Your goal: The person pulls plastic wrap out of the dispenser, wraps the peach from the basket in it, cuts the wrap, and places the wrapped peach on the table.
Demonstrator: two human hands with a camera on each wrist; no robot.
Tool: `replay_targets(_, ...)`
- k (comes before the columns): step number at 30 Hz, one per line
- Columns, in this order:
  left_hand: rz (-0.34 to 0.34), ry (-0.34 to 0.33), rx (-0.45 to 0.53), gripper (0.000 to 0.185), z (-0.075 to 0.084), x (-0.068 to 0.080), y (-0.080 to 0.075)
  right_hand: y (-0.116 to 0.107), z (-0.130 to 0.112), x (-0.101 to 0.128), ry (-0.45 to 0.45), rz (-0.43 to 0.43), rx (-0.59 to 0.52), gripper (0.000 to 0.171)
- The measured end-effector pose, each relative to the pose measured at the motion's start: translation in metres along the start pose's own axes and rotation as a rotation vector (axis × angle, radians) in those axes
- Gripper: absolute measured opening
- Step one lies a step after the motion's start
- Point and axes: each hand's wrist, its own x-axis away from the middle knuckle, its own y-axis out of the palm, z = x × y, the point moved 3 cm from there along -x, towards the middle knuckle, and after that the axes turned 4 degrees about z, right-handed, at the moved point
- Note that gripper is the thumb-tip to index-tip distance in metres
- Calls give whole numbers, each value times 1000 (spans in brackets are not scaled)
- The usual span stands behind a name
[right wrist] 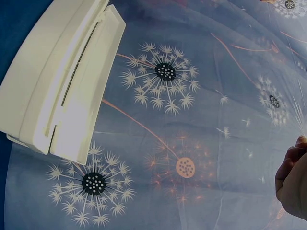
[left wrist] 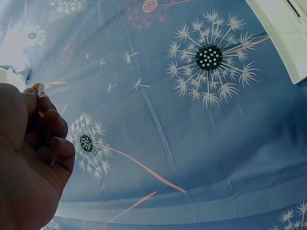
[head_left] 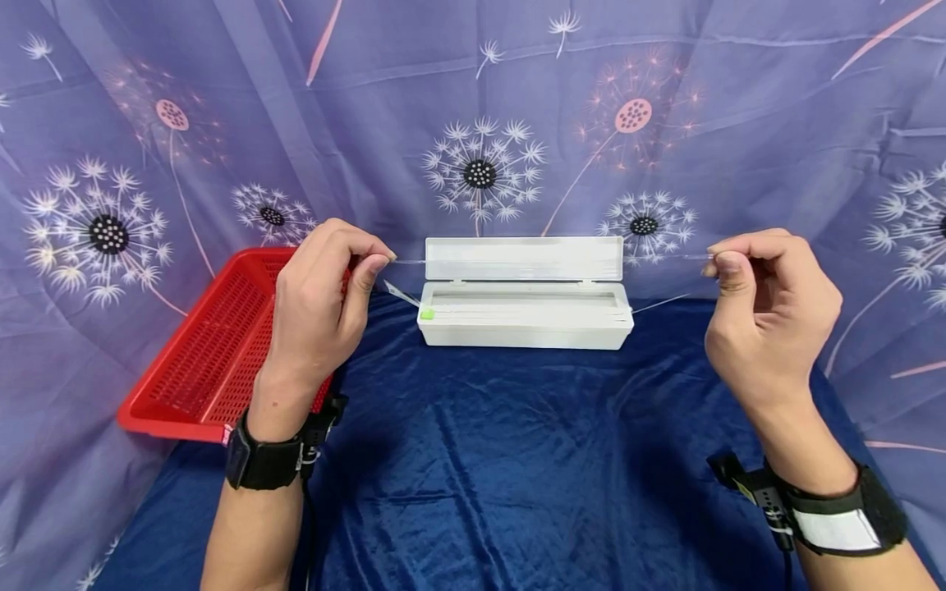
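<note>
My left hand (head_left: 318, 300) pinches one corner of a clear plastic film (head_left: 408, 262) between thumb and forefinger. On the other side, my right hand (head_left: 772, 304) pinches the opposite corner, thumb against forefinger. The film spans between both hands at about the height of the raised lid, and its see-through middle hardly shows. Between and beyond the hands sits a long white cling film dispenser (head_left: 525, 337), its lid (head_left: 525, 253) standing up. A small green piece (head_left: 427, 313) is at its left end. Faint streaks of film fan out from the fingertips in both wrist views.
A red perforated plastic basket (head_left: 177, 429) stands at the left, partly behind my left forearm. Dark blue cloth (head_left: 473, 460) covers the table. A purple curtain with dandelion prints (head_left: 369, 107) hangs close behind the dispenser. Each wrist wears a black strap with a cable.
</note>
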Motion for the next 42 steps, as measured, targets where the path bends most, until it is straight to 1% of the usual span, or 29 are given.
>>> replay_targets(18, 22, -4, 22, 38, 4, -4, -4, -2, -6, -3, -3, 13, -30, 19)
replay_targets(24, 14, 1, 30, 38, 6, -7, -5, -2, -9, -5, -8, 13, -26, 19)
replay_targets(30, 19, 9, 22, 38, 7, -9, -7, -2, -9, -7, -18, 15, -22, 20)
replay_targets(37, 29, 13, 17, 39, 9, -11, -9, -2, -12, -9, -15, 24, -30, 16)
replay_targets(42, 36, 17, 16, 39, 11, -13, -9, -3, -13, -11, -33, 11, 9, 18)
